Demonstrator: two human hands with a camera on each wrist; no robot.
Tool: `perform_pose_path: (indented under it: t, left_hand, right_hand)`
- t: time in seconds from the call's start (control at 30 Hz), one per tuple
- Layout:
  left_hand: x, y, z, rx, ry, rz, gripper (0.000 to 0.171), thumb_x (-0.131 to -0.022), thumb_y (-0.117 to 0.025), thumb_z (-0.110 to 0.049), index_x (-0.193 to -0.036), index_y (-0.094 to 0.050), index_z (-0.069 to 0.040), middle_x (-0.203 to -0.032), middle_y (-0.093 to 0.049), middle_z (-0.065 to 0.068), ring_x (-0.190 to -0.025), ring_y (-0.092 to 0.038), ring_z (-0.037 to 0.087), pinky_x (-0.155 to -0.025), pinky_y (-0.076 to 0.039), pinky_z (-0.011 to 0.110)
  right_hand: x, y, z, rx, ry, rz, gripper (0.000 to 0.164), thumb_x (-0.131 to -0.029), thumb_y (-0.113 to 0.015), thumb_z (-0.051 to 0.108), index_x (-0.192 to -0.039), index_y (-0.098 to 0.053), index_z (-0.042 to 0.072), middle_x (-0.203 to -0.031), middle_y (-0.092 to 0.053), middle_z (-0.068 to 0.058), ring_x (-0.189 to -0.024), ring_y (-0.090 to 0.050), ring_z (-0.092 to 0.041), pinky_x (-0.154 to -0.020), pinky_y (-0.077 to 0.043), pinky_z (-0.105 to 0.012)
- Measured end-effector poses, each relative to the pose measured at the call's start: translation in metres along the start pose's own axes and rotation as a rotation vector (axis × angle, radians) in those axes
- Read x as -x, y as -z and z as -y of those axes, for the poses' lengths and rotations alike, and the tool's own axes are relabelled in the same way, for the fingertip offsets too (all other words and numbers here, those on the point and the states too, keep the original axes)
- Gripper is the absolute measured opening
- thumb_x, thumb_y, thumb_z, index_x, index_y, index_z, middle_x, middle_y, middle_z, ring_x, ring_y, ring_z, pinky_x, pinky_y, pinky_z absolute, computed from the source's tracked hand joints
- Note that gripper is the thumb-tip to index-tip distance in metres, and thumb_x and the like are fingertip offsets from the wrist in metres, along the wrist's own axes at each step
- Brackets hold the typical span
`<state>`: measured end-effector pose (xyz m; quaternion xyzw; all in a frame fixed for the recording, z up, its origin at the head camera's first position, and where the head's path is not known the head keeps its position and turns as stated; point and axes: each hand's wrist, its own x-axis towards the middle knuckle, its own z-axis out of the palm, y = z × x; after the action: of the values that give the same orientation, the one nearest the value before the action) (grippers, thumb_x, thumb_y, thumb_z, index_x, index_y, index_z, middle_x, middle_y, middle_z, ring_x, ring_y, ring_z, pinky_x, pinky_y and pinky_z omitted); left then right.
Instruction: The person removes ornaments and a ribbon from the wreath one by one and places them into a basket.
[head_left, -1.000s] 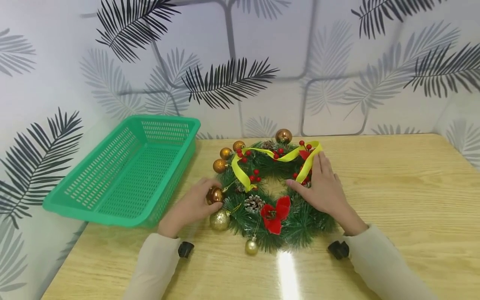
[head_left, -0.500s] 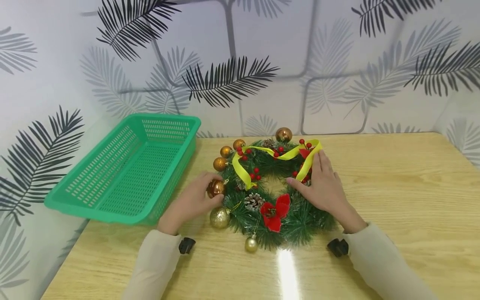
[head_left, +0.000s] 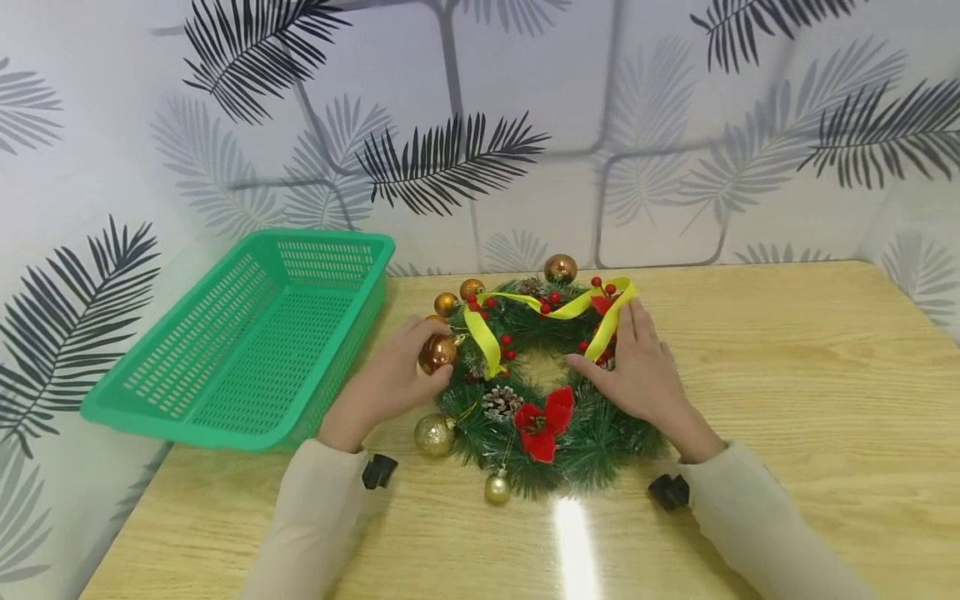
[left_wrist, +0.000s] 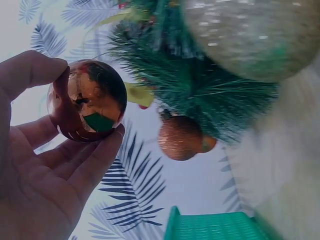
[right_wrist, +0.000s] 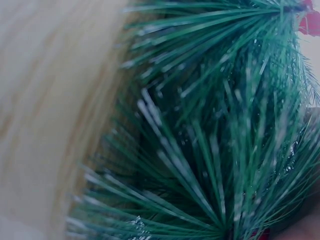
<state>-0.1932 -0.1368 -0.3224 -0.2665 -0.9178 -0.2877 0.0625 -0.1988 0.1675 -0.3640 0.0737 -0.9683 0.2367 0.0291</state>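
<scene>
A green Christmas wreath (head_left: 600,450) lies on the table, dressed with a yellow ribbon (head_left: 482,337), red berries, a pinecone (head_left: 502,403) and a red poinsettia (head_left: 545,423). At its left edge my left hand (head_left: 381,379) holds a shiny copper Christmas ball (head_left: 438,354) between thumb and fingers; the left wrist view shows the ball (left_wrist: 92,100) raised in the fingertips. My right hand (head_left: 643,375) rests on the wreath's right side, fingers extended by the ribbon and thumb toward the centre hole. In the right wrist view, wreath needles (right_wrist: 215,125) fill most of the frame.
Glittery gold ball (head_left: 433,436) and smaller gold ball (head_left: 497,488) lie along the wreath's lower left. Orange balls (head_left: 445,304) sit at its upper left, another copper ball (head_left: 561,268) at the back. A green plastic basket (head_left: 315,425) stands left, near the patterned wall.
My left hand has lifted the copper ball and shifted it slightly up and away from me, partly covering an orange ball. The right hand stays on the wreath. The view has shifted slightly.
</scene>
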Motion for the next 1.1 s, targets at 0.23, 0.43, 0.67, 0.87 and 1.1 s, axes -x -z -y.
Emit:
perform_pose_path:
  t: [0.23,0.43,0.67,0.87,1.1]
  left_hand:
    - [-0.005,0.012,-0.008,-0.042,-0.034,-0.002,0.038,-0.084,-0.065,-0.009,-0.118,-0.056,0.002,-0.111,-0.056,0.018,-0.089,-0.057,0.024,-0.076,-0.053,0.035]
    - [-0.004,0.023,-0.007,-0.073,-0.029,-0.018,0.036,-0.085,-0.066,-0.009,-0.118,-0.057,0.002,-0.112,-0.057,0.017,-0.091,-0.058,0.026,-0.076,-0.052,0.037]
    - [-0.004,0.041,-0.002,-0.139,-0.014,-0.017,0.040,-0.084,-0.070,-0.010,-0.119,-0.057,0.005,-0.113,-0.057,0.019,-0.094,-0.056,0.028,-0.079,-0.051,0.040]
    - [-0.005,0.063,-0.001,-0.180,0.050,0.041,0.041,-0.086,-0.069,-0.011,-0.122,-0.055,0.002,-0.113,-0.055,0.019,-0.093,-0.058,0.029,-0.077,-0.053,0.041]
    - [-0.002,0.088,0.001,-0.228,0.093,0.042,0.040,-0.088,-0.066,-0.012,-0.124,-0.054,0.003,-0.117,-0.053,0.020,-0.097,-0.056,0.031,-0.081,-0.051,0.043]
  right_hand:
    - [-0.001,0.000,-0.001,0.006,-0.003,0.001,0.106,-0.089,-0.049,0.063,-0.148,0.000,-0.010,-0.157,0.002,-0.028,-0.144,-0.006,-0.045,-0.109,-0.019,-0.068]
    - [-0.002,0.000,-0.002,0.017,-0.002,-0.003,0.107,-0.089,-0.047,0.065,-0.148,0.000,-0.010,-0.157,0.001,-0.028,-0.144,-0.006,-0.045,-0.109,-0.020,-0.067]
    - [-0.002,-0.003,-0.002,0.013,0.004,-0.001,0.107,-0.088,-0.047,0.066,-0.149,0.001,-0.009,-0.157,0.003,-0.027,-0.144,-0.006,-0.045,-0.109,-0.019,-0.067]
    - [0.000,-0.002,-0.002,0.013,0.001,-0.001,0.108,-0.088,-0.046,0.067,-0.148,0.000,-0.009,-0.157,0.002,-0.028,-0.144,-0.006,-0.046,-0.108,-0.019,-0.068]
    - [-0.001,-0.001,-0.002,0.011,0.007,-0.002,0.109,-0.087,-0.046,0.068,-0.149,0.001,-0.009,-0.157,0.002,-0.028,-0.144,-0.005,-0.045,-0.108,-0.019,-0.068]
